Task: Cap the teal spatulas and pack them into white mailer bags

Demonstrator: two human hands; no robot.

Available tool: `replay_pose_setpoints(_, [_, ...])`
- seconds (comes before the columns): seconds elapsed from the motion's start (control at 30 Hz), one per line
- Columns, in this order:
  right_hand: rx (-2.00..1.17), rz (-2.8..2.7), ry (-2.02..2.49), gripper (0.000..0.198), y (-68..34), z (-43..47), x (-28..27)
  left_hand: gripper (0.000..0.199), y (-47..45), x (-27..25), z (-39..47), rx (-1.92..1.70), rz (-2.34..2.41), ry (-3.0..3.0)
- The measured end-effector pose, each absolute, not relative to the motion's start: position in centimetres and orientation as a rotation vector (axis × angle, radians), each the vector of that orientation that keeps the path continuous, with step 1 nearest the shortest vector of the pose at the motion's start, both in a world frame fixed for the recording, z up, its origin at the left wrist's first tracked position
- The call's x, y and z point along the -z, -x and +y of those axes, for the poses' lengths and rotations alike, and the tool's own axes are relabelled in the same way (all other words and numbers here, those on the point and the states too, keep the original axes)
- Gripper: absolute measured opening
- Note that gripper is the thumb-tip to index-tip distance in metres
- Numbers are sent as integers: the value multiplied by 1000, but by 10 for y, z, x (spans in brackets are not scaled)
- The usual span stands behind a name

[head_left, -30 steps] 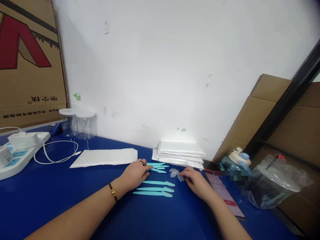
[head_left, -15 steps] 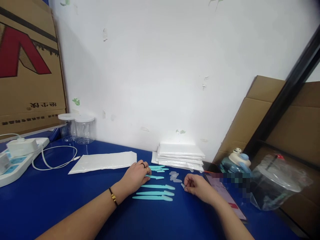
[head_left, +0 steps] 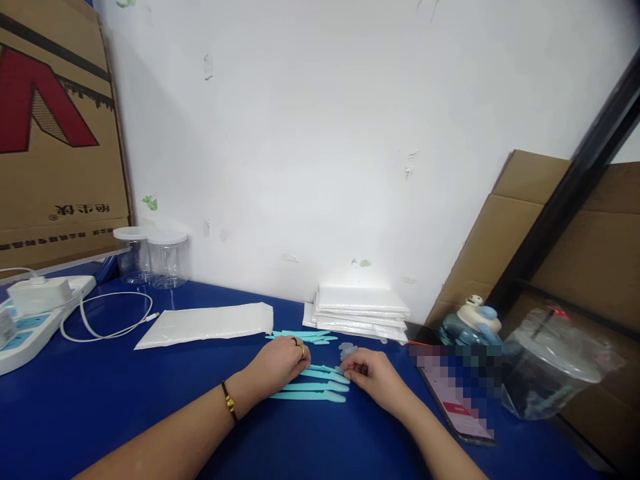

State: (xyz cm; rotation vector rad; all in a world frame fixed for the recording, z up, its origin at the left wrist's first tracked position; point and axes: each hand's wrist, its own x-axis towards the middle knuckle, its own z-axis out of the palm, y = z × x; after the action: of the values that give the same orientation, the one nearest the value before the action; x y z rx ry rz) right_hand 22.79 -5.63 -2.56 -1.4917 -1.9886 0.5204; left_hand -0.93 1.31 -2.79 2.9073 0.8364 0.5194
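Note:
My left hand (head_left: 281, 363) is closed on the handle of a turquoise eyebrow razor (head_left: 321, 368). The razor's head points right, toward my right hand (head_left: 373, 379). That hand pinches a small translucent blade cap (head_left: 339, 370) at the razor's tip; whether the cap is on the blade I cannot tell. Just below, more turquoise razors lie side by side, such as the nearest razor (head_left: 310, 396), with pale covers over their heads. Beyond my left hand is a loose group of razors (head_left: 305, 335). Several loose clear caps (head_left: 347, 348) lie behind my right fingers, partly hidden.
White padded envelopes (head_left: 360, 303) are stacked against the wall, and a flat white envelope (head_left: 207, 323) lies left. A phone (head_left: 455, 400), a bagged clear container (head_left: 553, 367) and a duck-like figure (head_left: 475, 323) stand right. Clear jars (head_left: 169, 260), a cable (head_left: 107, 333) and a power strip (head_left: 50, 327) are left.
My left hand has drawn a razor nearer from the back of the row. My right hand has moved left with the cap, bringing it to that razor's head.

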Motion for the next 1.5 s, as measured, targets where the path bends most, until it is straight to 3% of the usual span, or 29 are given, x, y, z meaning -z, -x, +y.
replay_pose_setpoints(0.23, [-592, -2046, 1419, 17, -223, -60, 20, 17, 3, 26, 5, -504, 764, -2838])
replay_pose_setpoints(0.4, [-294, -1897, 1565, 17, -257, -55, 18, 13, 17, 24, 22, -577, 1051, -2812])
replay_pose_setpoints(0.73, [-329, -2055, 1618, 10, -251, -54, 20, 33, 24, 27, 26, -519, 1167, -2931])
replay_pose_setpoints(1.07, [-248, -2149, 1562, 17, -249, -55, 23, 39, 20, 25, 23, -519, 1204, -2976])
replay_pose_setpoints(1.5, [-335, -2065, 1591, 16, -254, -56, 23, 16, 4, 18, 38, -496, 1078, -3022])
